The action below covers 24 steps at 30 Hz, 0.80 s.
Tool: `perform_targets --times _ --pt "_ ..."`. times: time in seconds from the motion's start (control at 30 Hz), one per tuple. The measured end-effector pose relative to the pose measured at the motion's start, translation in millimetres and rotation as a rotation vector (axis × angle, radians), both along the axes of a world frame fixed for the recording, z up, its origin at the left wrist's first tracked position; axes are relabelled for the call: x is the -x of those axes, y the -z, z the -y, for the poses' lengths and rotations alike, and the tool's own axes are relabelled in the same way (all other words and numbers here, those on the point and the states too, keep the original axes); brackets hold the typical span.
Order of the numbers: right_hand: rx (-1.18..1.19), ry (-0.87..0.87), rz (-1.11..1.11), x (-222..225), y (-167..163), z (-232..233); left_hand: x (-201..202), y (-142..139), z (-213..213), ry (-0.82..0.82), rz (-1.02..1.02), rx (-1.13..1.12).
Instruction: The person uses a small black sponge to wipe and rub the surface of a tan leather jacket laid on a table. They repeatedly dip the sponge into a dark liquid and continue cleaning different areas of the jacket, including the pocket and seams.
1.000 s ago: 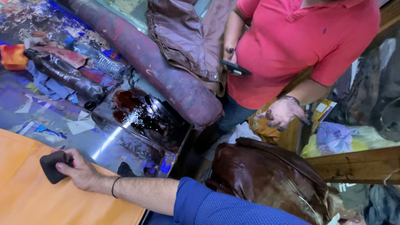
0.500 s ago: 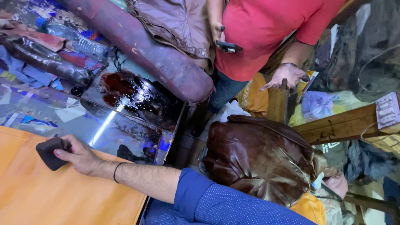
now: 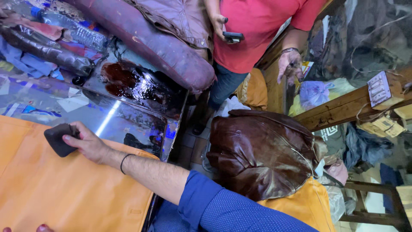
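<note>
Our right hand [image 3: 88, 144] with its grip closed on a dark sponge pad [image 3: 58, 138], pressed on the orange leather [image 3: 64, 193] near the glass worktop [image 3: 86, 114], our left fingertips [image 3: 43, 228] barely showing, their grip we cannot tell, brown leather jacket [image 3: 262, 150] beside

A dark phone [image 3: 233, 37] sits in a bystander's hand; a white rectangular switch plate [image 3: 380, 89] rests on the beam [image 3: 339, 109].

1. Your right hand [image 3: 88, 144] presses a black pad [image 3: 59, 138] on orange leather [image 3: 64, 189].
2. Your sleeve [image 3: 231, 210] is blue with fine dots.
3. A dark red stain [image 3: 124, 81] glistens on the glass tabletop [image 3: 128, 122].
4. Beside you, glossy brown leather [image 3: 257, 150] lies heaped.
5. The other person's shirt [image 3: 257, 30] is red.
</note>
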State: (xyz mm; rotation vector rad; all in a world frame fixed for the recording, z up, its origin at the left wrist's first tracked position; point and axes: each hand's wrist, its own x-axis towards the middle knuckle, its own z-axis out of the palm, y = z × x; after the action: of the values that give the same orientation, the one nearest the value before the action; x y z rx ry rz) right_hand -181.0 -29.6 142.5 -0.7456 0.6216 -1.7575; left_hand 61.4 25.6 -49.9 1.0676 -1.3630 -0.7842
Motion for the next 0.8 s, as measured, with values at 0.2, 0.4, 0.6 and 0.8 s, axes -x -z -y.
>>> perform_targets --times 0.2,0.4,0.6,0.8 --pt "0.031 0.028 -0.006 -28 -7 -7 -18 -4 -19 0.016 -0.074 0.064" --pt "0.036 0.068 -0.046 -52 -13 -18 -37 -32 -43 -0.004 0.103 0.055" --pt "-0.003 0.002 0.016 -69 -12 -17 -44 -52 -47 -0.105 0.225 -0.033" --pt "0.025 -0.141 0.084 -59 13 10 -48 -45 -29 -0.146 0.188 -0.029"
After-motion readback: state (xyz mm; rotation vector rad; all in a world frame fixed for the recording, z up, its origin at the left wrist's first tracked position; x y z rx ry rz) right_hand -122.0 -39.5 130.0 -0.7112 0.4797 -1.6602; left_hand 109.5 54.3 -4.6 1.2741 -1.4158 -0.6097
